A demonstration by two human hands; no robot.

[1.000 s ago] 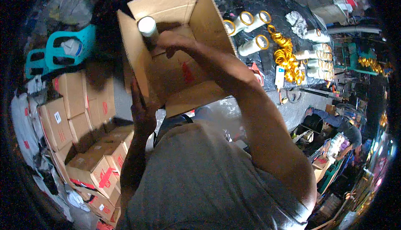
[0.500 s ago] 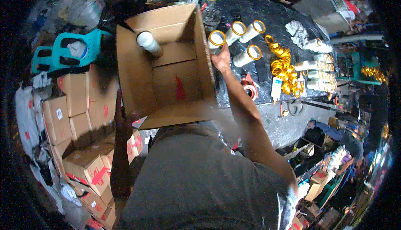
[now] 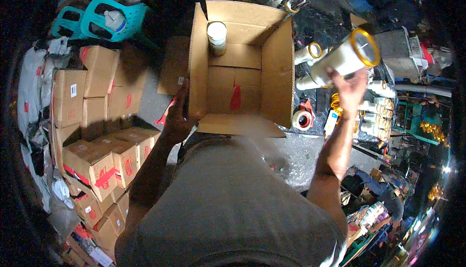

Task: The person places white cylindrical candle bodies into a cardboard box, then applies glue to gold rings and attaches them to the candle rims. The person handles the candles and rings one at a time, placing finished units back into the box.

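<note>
In my right hand (image 3: 350, 90) is a large white cylinder with a gold rim (image 3: 342, 63), raised tilted over the table, its rimmed end pointing to the upper right. My left hand (image 3: 177, 119) lies in shadow against the near left corner of an open cardboard box (image 3: 235, 85), gripping its side. Inside the box, a white cylinder (image 3: 217, 38) stands in the far left corner. Beyond the box's right wall, another gold-rimmed white cylinder (image 3: 310, 52) is partly hidden behind the one I hold. A red tape dispenser (image 3: 304, 116) sits near the table's front edge.
Stacked cardboard cartons (image 3: 94, 158) fill the left side, below a teal plastic chair (image 3: 109, 22) with a jug on it. Several gold-rimmed cylinders (image 3: 378, 116) lie on the table at right, near gold rings (image 3: 336, 102). Another person (image 3: 391, 201) is at lower right.
My right hand has lifted a gold-rimmed cylinder and moved it right. The box appears farther right in view, with my left hand still at its left side.
</note>
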